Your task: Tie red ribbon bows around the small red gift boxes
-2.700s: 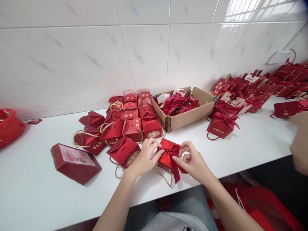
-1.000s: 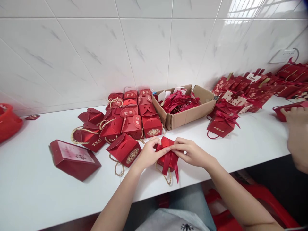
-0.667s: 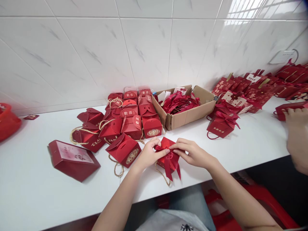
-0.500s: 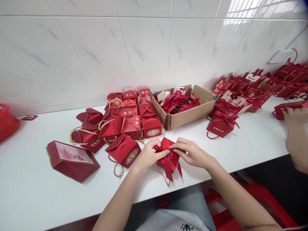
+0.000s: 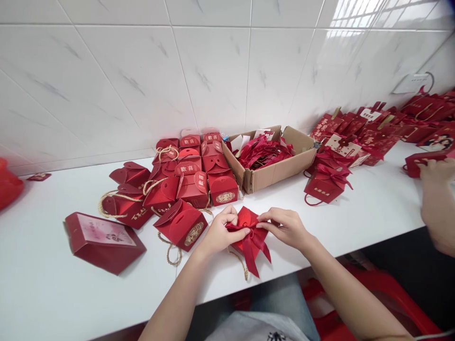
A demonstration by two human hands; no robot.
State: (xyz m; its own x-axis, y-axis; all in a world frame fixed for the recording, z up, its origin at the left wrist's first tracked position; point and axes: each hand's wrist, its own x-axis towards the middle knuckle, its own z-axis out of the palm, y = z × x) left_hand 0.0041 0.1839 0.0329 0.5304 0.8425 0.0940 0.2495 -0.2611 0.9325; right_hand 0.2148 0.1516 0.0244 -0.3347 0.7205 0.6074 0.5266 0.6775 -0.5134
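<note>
A small red box [image 5: 248,218] sits near the table's front edge, with a dark red ribbon bow [image 5: 250,246] on top and its tails hanging toward me. My left hand [image 5: 223,229] is closed on the left loop of the ribbon, its thumb near the knot. On the other side, my right hand [image 5: 283,226] pinches the right loop between thumb and fingers. A twisted cord handle [image 5: 241,265] lies at the box's lower left. Just left of my left hand stands another red box [image 5: 182,224] with a gold emblem.
Several red boxes [image 5: 192,187] stand behind, beside a cardboard box [image 5: 280,170] of ribbons. A larger dark red box [image 5: 103,241] lies at left. Ribboned boxes [image 5: 329,182] and red bags [image 5: 378,139] fill the right. Another person's hand [image 5: 437,189] holds a red box at far right.
The view has shifted slightly. My right hand has drawn a little away from the knot, pulling the ribbon's right loop outward. The bow's tails hang slightly lower.
</note>
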